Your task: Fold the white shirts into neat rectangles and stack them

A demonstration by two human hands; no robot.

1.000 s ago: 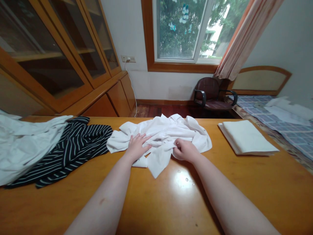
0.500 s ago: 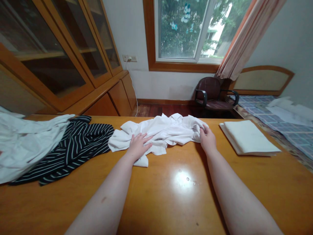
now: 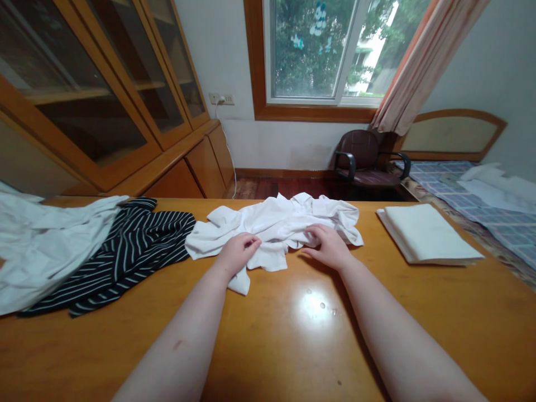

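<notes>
A crumpled white garment (image 3: pixel 276 220) lies spread sideways along the far side of the wooden table. My left hand (image 3: pixel 238 254) is on its near left part, fingers curled and pinched on the fabric. On the garment's right half, my right hand (image 3: pixel 329 245) touches the near edge with thumb and fingers apart, holding nothing. What kind of garment it is cannot be made out from its folds.
To the left lie a black garment with white stripes (image 3: pixel 134 251) and another white garment (image 3: pixel 54 240) overlapping it. A folded white cloth stack (image 3: pixel 427 231) sits at the right on the table (image 3: pixel 268 346). Beyond stand a chair (image 3: pixel 362 156) and a glass-door cabinet (image 3: pixel 167 123).
My right hand has let go of the garment's right end and moved left and nearer. My left hand's spread fingers have curled in on the fabric. The garment's right end now lies loose.
</notes>
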